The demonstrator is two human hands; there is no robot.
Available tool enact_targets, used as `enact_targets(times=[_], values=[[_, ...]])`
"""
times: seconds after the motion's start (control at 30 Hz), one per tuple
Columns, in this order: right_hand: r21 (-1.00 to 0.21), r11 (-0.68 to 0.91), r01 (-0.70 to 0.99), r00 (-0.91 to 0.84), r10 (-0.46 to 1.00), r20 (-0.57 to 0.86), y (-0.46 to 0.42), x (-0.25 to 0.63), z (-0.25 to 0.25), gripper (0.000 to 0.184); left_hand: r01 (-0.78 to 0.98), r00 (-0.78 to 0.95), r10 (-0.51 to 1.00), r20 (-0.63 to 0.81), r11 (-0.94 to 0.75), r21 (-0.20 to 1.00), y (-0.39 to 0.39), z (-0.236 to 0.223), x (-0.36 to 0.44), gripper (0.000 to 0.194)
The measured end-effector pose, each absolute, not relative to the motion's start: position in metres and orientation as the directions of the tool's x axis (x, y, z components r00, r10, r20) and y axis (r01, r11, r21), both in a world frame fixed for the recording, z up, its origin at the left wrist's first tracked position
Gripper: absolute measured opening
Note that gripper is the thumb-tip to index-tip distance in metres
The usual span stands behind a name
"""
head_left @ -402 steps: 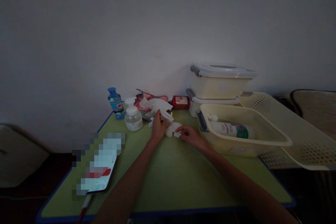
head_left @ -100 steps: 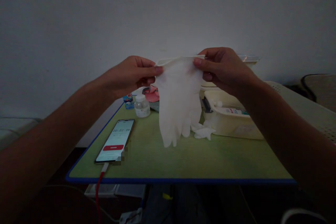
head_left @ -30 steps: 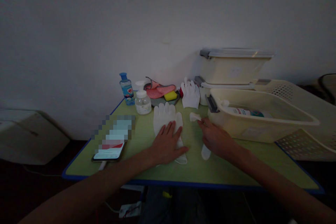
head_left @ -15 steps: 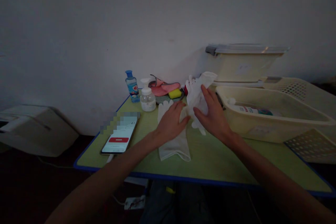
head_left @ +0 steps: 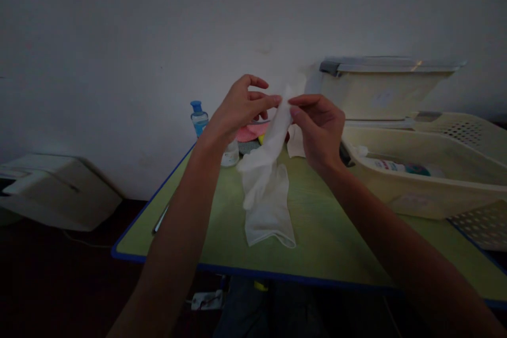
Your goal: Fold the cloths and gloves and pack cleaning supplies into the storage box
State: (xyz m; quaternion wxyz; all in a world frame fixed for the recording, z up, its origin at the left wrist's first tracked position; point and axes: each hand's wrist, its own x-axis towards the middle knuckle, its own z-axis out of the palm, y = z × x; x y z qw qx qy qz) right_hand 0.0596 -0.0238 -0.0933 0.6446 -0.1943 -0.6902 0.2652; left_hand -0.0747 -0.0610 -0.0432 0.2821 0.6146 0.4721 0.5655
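Between my two hands hangs a thin white glove (head_left: 278, 129), its cuff pinched up high and its fingers dangling toward me. My left hand (head_left: 247, 100) grips the cuff's left side with closed thumb and fingertips. On the opposite side, my right hand (head_left: 320, 124) pinches the cuff between thumb and forefinger. Below, a second white glove (head_left: 271, 222) lies flat on the green table (head_left: 328, 237), its cuff toward the near edge. The hanging glove covers part of it. Another white piece (head_left: 297, 142) shows behind my right hand.
A blue-capped bottle (head_left: 198, 118), a clear container (head_left: 230, 154) and pink cloth items (head_left: 250, 132) stand behind my left arm. To the right is a cream basket (head_left: 420, 190) holding a bottle (head_left: 400, 167), with a lidded box (head_left: 368, 95) behind. My left forearm mostly hides a phone (head_left: 159, 221).
Both hands have risen from near the tabletop. The white glove now hangs by its cuff between them, over the flat one. My left forearm has come across the phone.
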Motion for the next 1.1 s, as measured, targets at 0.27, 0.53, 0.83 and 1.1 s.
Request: enact_targets(times=[0.27, 0.53, 0.83, 1.1], values=[[-0.586, 0.779, -0.222, -0.313, 0.513, 0.800, 0.001, 0.060, -0.092, 0.038, 0.251, 0.059, 0.849, 0.526, -0.522, 0.815, -0.044, -0.046, -0.085, 0.011], [-0.590, 0.803, -0.076, -0.354, 0.532, 0.770, -0.009, 0.068, -0.080, 0.042, 0.360, -0.108, 0.714, 0.692, -0.621, 0.696, -0.039, -0.044, -0.079, 0.012], [-0.461, 0.883, 0.086, -0.224, 0.468, 0.855, -0.022, 0.076, -0.070, 0.043, 0.562, -0.135, 0.586, 0.799, -0.618, 0.549, -0.042, -0.043, -0.074, 0.009], [-0.425, 0.893, 0.150, -0.087, 0.440, 0.894, -0.016, 0.095, -0.058, 0.009, 0.442, -0.226, 0.594, 0.772, -0.644, 0.625, -0.047, -0.037, -0.090, 0.013]])
